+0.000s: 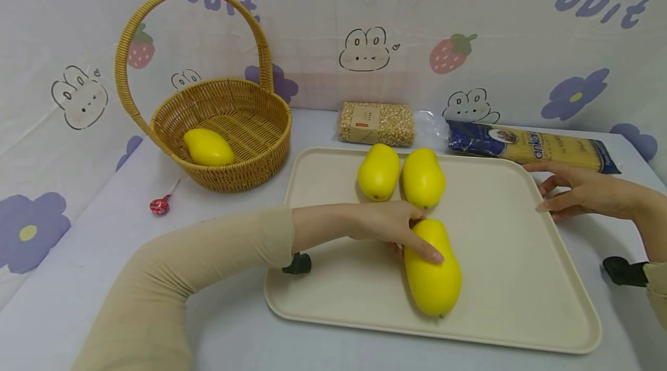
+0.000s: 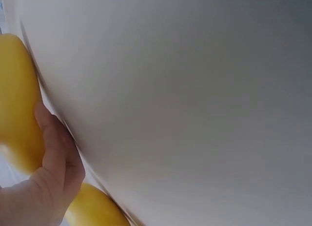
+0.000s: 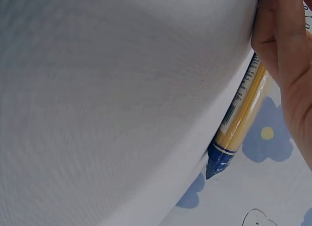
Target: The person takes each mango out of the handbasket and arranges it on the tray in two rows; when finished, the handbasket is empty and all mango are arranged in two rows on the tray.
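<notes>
A large yellow mango (image 1: 435, 287) lies on the beige tray (image 1: 510, 278). My left hand (image 1: 388, 223) grips its upper left side, thumb laid across the top and the other fingers mostly hidden beneath the hand. The left wrist view also shows this hand (image 2: 56, 162) against a mango (image 2: 17, 99). Just beyond it, two more mangoes (image 1: 378, 173) (image 1: 423, 179) rest side by side near the tray's far rim. At the far right corner, my right hand (image 1: 583, 188) holds the tray's edge, its fingertips right at the rim.
A wicker basket (image 1: 245, 168) with a tall handle stands back left, one mango (image 1: 209, 147) inside. In front of it lies a red lollipop (image 1: 160, 205). Behind the tray are a bag of corn kernels (image 1: 388, 125) and a pasta packet (image 1: 557, 148), close to the right hand.
</notes>
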